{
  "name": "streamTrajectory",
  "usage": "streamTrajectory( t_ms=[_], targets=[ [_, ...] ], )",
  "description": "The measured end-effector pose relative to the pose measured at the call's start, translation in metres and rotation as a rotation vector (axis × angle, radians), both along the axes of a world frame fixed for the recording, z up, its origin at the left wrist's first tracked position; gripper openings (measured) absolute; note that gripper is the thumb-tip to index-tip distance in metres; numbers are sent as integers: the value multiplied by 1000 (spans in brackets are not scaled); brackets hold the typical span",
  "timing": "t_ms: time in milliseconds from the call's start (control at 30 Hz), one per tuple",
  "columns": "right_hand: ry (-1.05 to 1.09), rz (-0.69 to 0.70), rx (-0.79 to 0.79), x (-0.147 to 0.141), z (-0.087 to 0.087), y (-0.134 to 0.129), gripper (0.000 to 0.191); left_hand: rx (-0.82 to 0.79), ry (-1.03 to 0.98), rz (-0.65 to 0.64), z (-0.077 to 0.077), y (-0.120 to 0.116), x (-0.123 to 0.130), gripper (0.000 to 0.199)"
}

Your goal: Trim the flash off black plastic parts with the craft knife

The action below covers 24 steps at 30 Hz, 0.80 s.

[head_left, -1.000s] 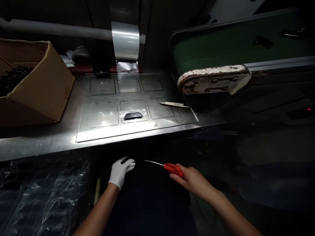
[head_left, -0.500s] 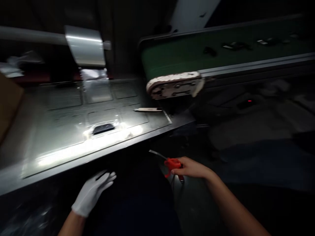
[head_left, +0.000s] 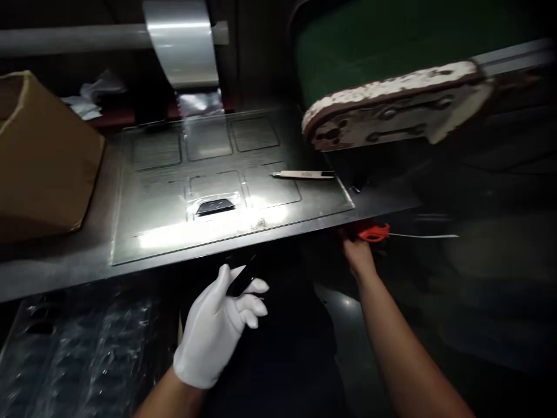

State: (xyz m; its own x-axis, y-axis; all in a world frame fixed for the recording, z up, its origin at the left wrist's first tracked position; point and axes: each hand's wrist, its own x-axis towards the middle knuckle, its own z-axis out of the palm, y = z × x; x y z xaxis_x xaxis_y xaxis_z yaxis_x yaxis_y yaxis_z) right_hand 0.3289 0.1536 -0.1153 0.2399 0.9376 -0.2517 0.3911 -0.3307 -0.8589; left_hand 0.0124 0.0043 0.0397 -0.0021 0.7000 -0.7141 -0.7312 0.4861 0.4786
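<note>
My left hand, in a white glove, is raised below the bench's front edge. A thin, dark, glossy flat piece is pinched between its thumb and fingers; the other fingertips curl loosely. My bare right hand is at the bench's front right edge, at the red air blow gun, whose thin metal nozzle points right. The fingers there are partly lost in shadow but appear closed on the gun. On the bench mat lies another dark piece on clear film, with a pen-like tool to its right.
A cardboard box stands at the bench's left. Behind the mat hangs a roll of clear film. The end of a green conveyor juts in at upper right. A clear plastic tray with rows of pockets is at lower left.
My left hand has risen and moved right with the dark piece. My right hand has carried the air blow gun up and right to the bench edge, its nozzle swung from left to right. The view has shifted.
</note>
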Motion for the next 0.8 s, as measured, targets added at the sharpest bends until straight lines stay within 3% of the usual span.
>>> streamTrajectory(
  t_ms=[100, 200, 300, 367, 467, 667, 800],
  targets=[
    [146, 240, -125, -50, 8, -19, 41, 24, 29, 4, 16, 3, -1, 39],
    [301, 486, -181, -97, 42, -47, 42, 33, 38, -21, 22, 4, -2, 40],
    [485, 639, -191, -138, 82, -68, 40, 69, 52, -47, 23, 4, -4, 43],
    [647, 669, -186, -158, 101, -76, 34, 98, 73, -40, 22, 4, -6, 44],
    [782, 659, -183, -178, 117, -79, 25, 146, 106, -8, 20, 2, -10, 44],
    [803, 737, -150, -205, 129, -81, 16, 146, 55, 73, 3, -4, -18, 52],
    [715, 756, -92, -220, 142, -83, 16, 47, 5, 161, -5, -3, -20, 56]
  ],
)
